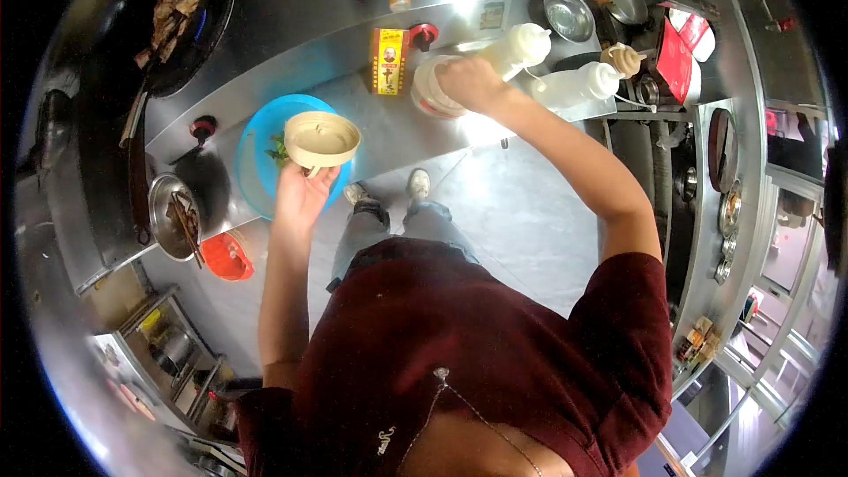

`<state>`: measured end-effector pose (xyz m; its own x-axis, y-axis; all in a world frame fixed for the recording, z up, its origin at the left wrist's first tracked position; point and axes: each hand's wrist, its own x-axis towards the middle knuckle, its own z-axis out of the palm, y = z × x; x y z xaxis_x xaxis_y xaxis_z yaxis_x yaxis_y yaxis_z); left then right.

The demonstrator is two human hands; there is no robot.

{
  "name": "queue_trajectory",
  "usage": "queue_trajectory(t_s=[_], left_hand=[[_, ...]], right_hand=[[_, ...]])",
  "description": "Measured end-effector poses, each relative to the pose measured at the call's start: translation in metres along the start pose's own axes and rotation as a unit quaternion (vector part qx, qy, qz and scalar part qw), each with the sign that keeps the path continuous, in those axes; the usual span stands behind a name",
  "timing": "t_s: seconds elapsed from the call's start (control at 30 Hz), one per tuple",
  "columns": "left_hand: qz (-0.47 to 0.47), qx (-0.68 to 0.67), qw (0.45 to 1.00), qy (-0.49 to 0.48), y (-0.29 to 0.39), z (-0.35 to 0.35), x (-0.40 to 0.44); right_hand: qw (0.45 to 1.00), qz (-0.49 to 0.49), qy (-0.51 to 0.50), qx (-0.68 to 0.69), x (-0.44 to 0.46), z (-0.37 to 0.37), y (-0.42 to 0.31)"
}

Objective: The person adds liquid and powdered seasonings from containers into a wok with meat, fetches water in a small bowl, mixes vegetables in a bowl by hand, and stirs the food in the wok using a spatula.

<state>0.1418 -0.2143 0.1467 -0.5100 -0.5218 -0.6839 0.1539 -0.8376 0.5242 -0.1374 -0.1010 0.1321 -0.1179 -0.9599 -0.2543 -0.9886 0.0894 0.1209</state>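
Note:
A round beige lid, its hollow side up, rests in my left hand, whose fingers grip its lower edge above a blue plate with some green leaves. Over the mouth of a clear round container is my right hand; its fingers are bent down and closed, and what they hold, if anything, is hidden. A yellow and red box stands just left of that container. White squeeze bottles stand to the right of it.
At the upper left a dark wok holds browned meat pieces over a burner with a blue flame. A metal bowl with tongs or sticks sits at the lower left, near an orange container. Another metal bowl is upper right.

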Motion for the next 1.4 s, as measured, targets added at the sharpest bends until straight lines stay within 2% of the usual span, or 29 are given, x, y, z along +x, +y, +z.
queue_trajectory(t_s=[0.1, 0.2, 0.4, 0.5, 0.6, 0.7, 0.8, 0.9, 1.0, 1.1, 1.17, 1.2, 1.23, 1.3, 1.33, 1.4], left_hand=[[-0.014, -0.019, 1.0, -0.011, -0.009, 0.0, -0.002], [-0.015, -0.019, 1.0, -0.019, -0.016, 0.012, -0.005], [-0.01, 0.007, 0.995, -0.097, -0.018, 0.02, -0.01], [0.015, -0.001, 0.999, -0.047, -0.017, 0.026, -0.013], [0.012, -0.002, 0.998, -0.057, -0.016, 0.017, -0.011], [0.014, -0.004, 0.998, -0.069, -0.016, 0.014, -0.013], [0.009, -0.035, 0.994, -0.103, -0.018, 0.009, -0.013], [0.015, -0.027, 0.998, -0.06, -0.017, 0.019, -0.019], [-0.021, -0.108, 0.971, -0.214, -0.021, -0.008, -0.002], [0.007, -0.069, 0.986, -0.15, -0.019, -0.006, -0.009], [0.007, -0.111, 0.977, -0.182, -0.018, -0.018, -0.007], [0.012, -0.103, 0.991, -0.09, -0.013, -0.01, -0.018], [0.03, -0.098, 0.991, -0.085, -0.012, -0.017, -0.02], [0.035, -0.096, 0.99, -0.095, -0.004, -0.03, -0.027], [0.04, -0.099, 0.991, -0.079, -0.001, -0.039, -0.03], [0.046, -0.1, 0.993, -0.05, 0.006, -0.054, -0.038]], right_hand=[[0.996, -0.049, 0.065, -0.033, -0.002, 0.004, 0.002], [0.994, -0.099, 0.048, -0.015, 0.005, 0.021, 0.001], [0.984, -0.039, -0.023, 0.172, -0.001, 0.008, 0.009], [0.968, 0.015, -0.001, 0.252, -0.011, -0.003, 0.013], [0.941, 0.102, 0.001, 0.321, -0.024, -0.005, 0.022], [0.885, 0.138, 0.082, 0.437, -0.049, -0.005, 0.026], [0.828, 0.206, 0.192, 0.485, -0.069, 0.01, 0.019], [0.77, 0.237, 0.189, 0.561, -0.087, 0.01, 0.015], [0.659, 0.278, 0.186, 0.674, -0.1, -0.005, 0.004], [0.631, 0.27, 0.207, 0.697, -0.099, -0.037, -0.005], [0.632, 0.245, 0.21, 0.704, -0.085, -0.064, -0.01], [0.606, 0.226, 0.208, 0.733, -0.073, -0.078, -0.012], [0.597, 0.209, 0.215, 0.744, -0.058, -0.092, -0.015], [0.643, 0.163, 0.222, 0.714, -0.024, -0.132, -0.022], [0.629, 0.145, 0.253, 0.721, -0.003, -0.153, -0.03], [0.64, 0.075, 0.289, 0.709, 0.045, -0.199, -0.043]])
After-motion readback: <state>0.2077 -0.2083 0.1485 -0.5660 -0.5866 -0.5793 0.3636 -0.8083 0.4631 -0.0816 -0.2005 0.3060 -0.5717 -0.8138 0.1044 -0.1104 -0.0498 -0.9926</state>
